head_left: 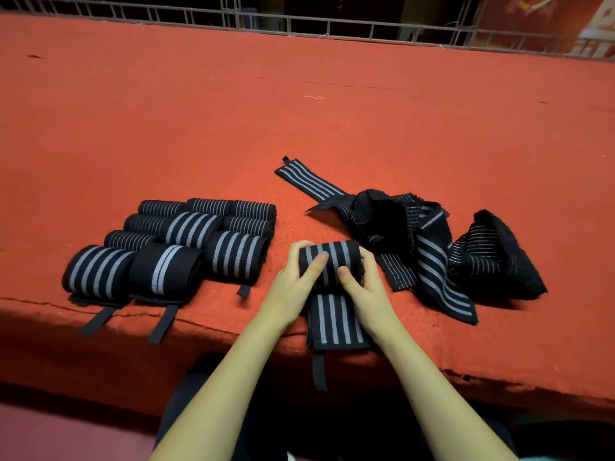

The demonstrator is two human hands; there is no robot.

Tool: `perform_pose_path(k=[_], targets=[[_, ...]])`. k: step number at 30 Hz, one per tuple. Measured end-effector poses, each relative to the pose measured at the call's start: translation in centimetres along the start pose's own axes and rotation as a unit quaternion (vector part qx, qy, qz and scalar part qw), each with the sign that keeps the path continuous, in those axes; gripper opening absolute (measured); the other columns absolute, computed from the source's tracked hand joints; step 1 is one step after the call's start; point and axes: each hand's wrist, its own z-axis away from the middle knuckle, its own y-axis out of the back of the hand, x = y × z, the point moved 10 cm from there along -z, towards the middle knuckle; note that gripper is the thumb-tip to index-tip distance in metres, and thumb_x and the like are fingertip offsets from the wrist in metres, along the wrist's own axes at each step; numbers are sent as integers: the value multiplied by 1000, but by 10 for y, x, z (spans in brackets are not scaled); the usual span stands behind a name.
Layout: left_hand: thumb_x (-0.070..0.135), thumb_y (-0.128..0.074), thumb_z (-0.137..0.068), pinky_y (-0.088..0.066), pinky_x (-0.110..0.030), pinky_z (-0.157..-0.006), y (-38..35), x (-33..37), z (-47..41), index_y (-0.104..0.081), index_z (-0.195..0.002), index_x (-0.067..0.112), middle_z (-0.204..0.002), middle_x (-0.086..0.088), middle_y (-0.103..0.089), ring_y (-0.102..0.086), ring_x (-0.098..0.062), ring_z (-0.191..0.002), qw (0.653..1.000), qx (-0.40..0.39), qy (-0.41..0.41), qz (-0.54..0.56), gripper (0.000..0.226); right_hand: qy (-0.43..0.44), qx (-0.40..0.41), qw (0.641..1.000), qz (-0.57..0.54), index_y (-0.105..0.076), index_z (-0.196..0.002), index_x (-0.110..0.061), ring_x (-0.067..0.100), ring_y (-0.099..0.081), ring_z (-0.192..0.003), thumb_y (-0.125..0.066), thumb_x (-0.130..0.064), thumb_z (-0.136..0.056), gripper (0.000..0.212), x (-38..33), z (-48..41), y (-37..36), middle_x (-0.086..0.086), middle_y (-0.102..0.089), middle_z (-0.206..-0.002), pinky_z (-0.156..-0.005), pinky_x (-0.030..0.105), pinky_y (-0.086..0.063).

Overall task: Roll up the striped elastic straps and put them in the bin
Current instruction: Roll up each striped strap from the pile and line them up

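Woven elastic on red felt-like cloth.
The strap (332, 256) I am rolling is matt black ribbed weave with grey stripes, like the rolls (173, 241) at left and the loose pile (432, 241) at right; the table cover (199, 111) is fuzzy matt red cloth, worn along its near edge.

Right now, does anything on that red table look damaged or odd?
Yes. The red felt table cover is cracked along its front edge, below the rolled black-and-grey striped straps. A stray pale thread lies farther back, and the unrolled straps at right lie tangled.
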Motion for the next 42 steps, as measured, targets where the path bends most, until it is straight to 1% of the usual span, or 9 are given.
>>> perform_pose_path(k=[8,12,18,21,24,28,32,38,42], targets=[[60,-51,-78,-45,-14,-84,-5,6,6,-43,-109,37,-97,10,-61,-59,1,-92,997,-25,-24,75,38,-13,-58,998,16,-13,-144,-37,-30,-33,-118,-44,-52,-89,65,-3,2,-14,-39,-33,-131,-103,3,-27],[57,-54,-81,-45,-27,-94,-7,5,5,-43,-110,43,-101,12,-59,-58,-6,-100,997,-36,-42,62,34,-6,-33,999,16,-38,-132,-29,-16,-48,-110,-44,-84,-74,80,-4,2,-9,-24,-50,-120,-99,11,-37],[61,-47,-85,-37,-38,-108,-11,4,6,-40,-119,56,-128,5,-49,-49,-11,-121,997,-54,-49,10,35,11,8,999,-42,-43,-112,-19,-11,-53,-86,-51,-32,-86,30,-9,4,0,-7,-50,-101,-80,10,-43],[75,-33,-84,-40,-28,-99,-11,-2,2,-34,-113,65,-120,11,-59,-56,-4,-112,998,-52,0,-19,31,21,9,999,-27,-42,-111,-28,-3,-52,-91,-56,-44,-81,37,-11,3,-1,-5,-49,-103,-84,17,-44],[60,-41,-94,-41,-18,-85,-10,-1,3,-40,-107,48,-104,12,-64,-59,7,-96,999,-31,14,-22,17,14,7,1000,-22,-43,-116,-37,8,-53,-104,-54,-53,-78,43,-6,2,0,-2,-50,-113,-95,28,-44],[57,-43,-84,-36,-16,-101,-4,9,9,-36,-118,39,-120,12,-50,-51,-5,-114,998,4,-59,-16,39,2,-1,1000,-1,-41,-126,-46,2,-49,-122,-48,-69,-79,52,-3,1,-1,-7,-48,-130,-103,22,-37],[56,-44,-84,-33,-27,-109,-7,5,9,-31,-132,29,-133,0,-43,-45,-15,-125,997,-14,-62,-34,58,-8,15,999,-42,-44,-124,-18,-14,-55,-94,-51,-44,-84,48,-3,0,1,-11,-54,-111,-84,9,-43],[53,-45,-94,-35,1,-74,-5,-3,2,-41,-126,31,-106,14,-60,-57,13,-90,999,-25,16,-35,40,-13,17,999,-33,-42,-120,-34,1,-52,-106,-56,-50,-70,54,-1,5,3,0,-48,-124,-97,24,-43],[49,-63,-85,-41,-7,-83,-4,-1,5,-39,-117,37,-107,18,-55,-56,5,-94,1000,-20,-5,-9,41,-18,-4,999,-33,-37,-133,-30,-12,-50,-107,-56,-49,-78,61,0,3,0,-14,-47,-125,-96,14,-40]])
